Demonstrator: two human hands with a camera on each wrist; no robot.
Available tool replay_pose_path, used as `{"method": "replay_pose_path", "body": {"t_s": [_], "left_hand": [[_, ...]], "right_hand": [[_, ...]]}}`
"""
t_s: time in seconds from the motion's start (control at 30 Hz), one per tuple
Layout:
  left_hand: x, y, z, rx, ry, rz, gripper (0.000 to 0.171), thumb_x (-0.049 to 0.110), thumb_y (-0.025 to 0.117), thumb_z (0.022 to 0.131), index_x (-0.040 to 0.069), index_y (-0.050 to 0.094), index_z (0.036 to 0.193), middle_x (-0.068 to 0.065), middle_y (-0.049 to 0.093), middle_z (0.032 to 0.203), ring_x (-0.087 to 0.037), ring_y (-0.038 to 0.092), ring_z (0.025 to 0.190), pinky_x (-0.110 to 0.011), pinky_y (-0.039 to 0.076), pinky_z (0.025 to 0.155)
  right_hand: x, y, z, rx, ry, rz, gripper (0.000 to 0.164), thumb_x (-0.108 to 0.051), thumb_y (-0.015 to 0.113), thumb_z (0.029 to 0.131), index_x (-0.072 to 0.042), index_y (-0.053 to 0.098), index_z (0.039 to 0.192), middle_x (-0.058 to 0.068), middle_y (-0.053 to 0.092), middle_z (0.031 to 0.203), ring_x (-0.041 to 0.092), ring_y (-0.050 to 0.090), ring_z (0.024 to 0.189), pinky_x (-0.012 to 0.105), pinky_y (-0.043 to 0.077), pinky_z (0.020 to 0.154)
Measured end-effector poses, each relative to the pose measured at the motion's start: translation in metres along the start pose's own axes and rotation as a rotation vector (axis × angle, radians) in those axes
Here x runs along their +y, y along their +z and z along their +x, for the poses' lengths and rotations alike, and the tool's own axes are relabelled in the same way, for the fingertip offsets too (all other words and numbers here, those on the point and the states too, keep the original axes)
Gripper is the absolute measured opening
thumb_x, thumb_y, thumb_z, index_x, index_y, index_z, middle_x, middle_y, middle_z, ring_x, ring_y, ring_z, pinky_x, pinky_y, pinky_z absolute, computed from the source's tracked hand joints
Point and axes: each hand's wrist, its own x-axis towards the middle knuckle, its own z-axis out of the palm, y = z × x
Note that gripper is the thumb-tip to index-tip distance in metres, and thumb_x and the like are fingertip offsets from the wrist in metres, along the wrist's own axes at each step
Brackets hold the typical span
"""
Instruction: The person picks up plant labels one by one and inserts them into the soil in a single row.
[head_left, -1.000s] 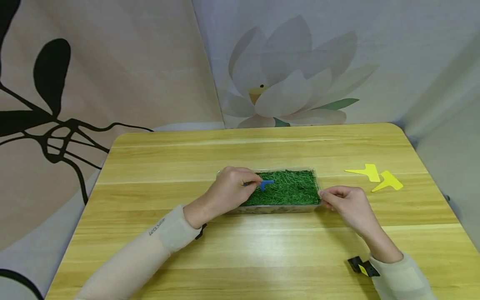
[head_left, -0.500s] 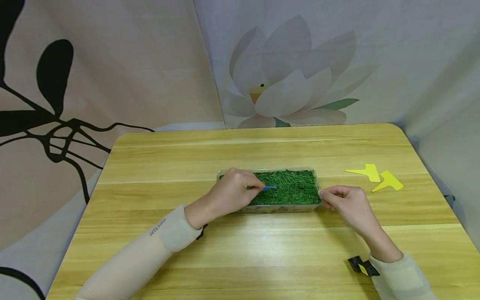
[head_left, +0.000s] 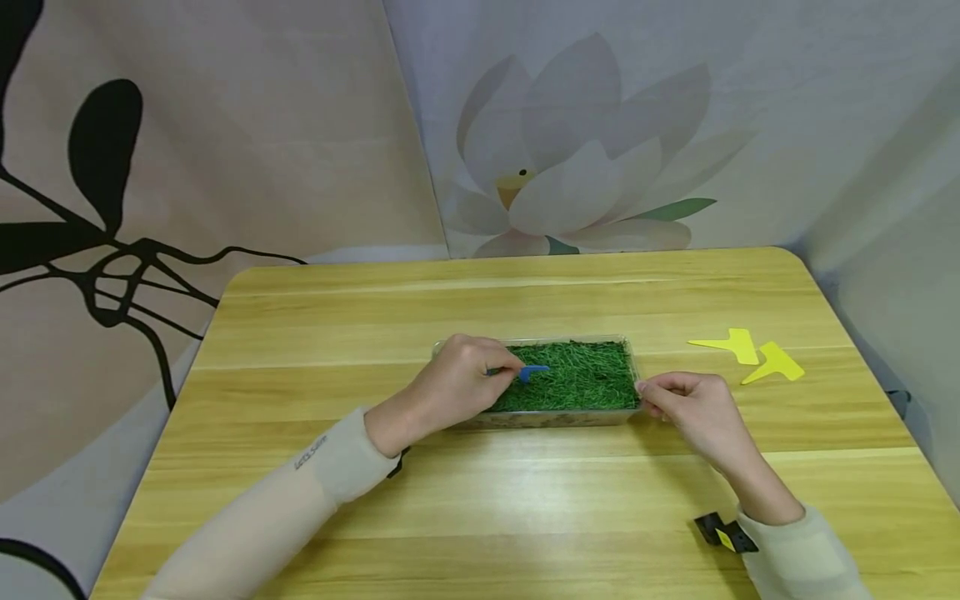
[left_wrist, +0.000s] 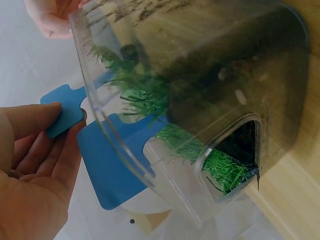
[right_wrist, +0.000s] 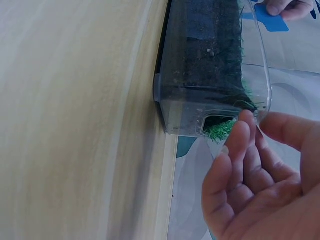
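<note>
My left hand (head_left: 467, 377) is over the left half of a clear plastic box (head_left: 555, 418) of soil topped with green grass (head_left: 581, 373). Its thumb and fingers pinch a blue T-shaped plant label (left_wrist: 67, 107) by the wide head. The label's narrow end points toward the grass; the left wrist view shows it behind the box wall. A second blue plant label (left_wrist: 112, 162) stands in the box, nearer that camera, apart from the fingers. At the box's right end, my right hand (right_wrist: 265, 180) pinches the rim corner between thumb and fingers.
Two yellow plant labels (head_left: 742, 345) lie on the wooden table (head_left: 525, 508), to the right of the box and beyond my right hand. An opening (left_wrist: 230, 157) in the box's end wall shows grass and dark soil. Printed cloth (head_left: 600, 150) hangs behind the table.
My left hand moved slightly right, then back left. The pinched blue label turned edge-on half a second ago and now shows more of its face again. My right hand stays at the rim.
</note>
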Motion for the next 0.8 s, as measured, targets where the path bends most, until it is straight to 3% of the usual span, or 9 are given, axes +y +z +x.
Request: {"method": "replay_pose_path", "body": {"t_s": [0.23,0.63,0.8], "left_hand": [[-0.0003,0.001,-0.0004,0.031,0.047,-0.022,0.014,-0.011,0.072,0.091,-0.003,0.082,0.097,-0.014,0.079,0.095,-0.019,0.077,0.083,-0.017,0.056,0.072],[0.0033,0.0028,0.0016,-0.083,0.013,0.006,0.015,-0.011,0.072,0.091,-0.002,0.082,0.097,-0.012,0.079,0.098,-0.019,0.077,0.091,-0.02,0.058,0.08],[0.0007,0.0024,0.0048,-0.075,-0.01,-0.016,0.013,-0.01,0.072,0.091,-0.002,0.082,0.097,-0.012,0.079,0.097,-0.017,0.076,0.082,-0.018,0.057,0.073]], "right_hand": [[0.0027,0.0006,0.0007,0.002,0.006,-0.004,0.033,-0.035,0.07,0.103,-0.004,0.079,0.092,0.016,0.07,0.08,0.029,0.061,0.071,0.029,0.049,0.061],[0.0025,0.0009,0.0003,-0.001,0.001,0.006,0.032,-0.033,0.07,0.103,-0.004,0.079,0.092,0.017,0.071,0.08,0.029,0.061,0.071,0.03,0.05,0.061],[0.0032,0.0005,0.0011,0.0,-0.009,0.018,0.032,-0.031,0.07,0.103,-0.002,0.079,0.093,0.015,0.071,0.079,0.027,0.061,0.07,0.031,0.05,0.06]]}}
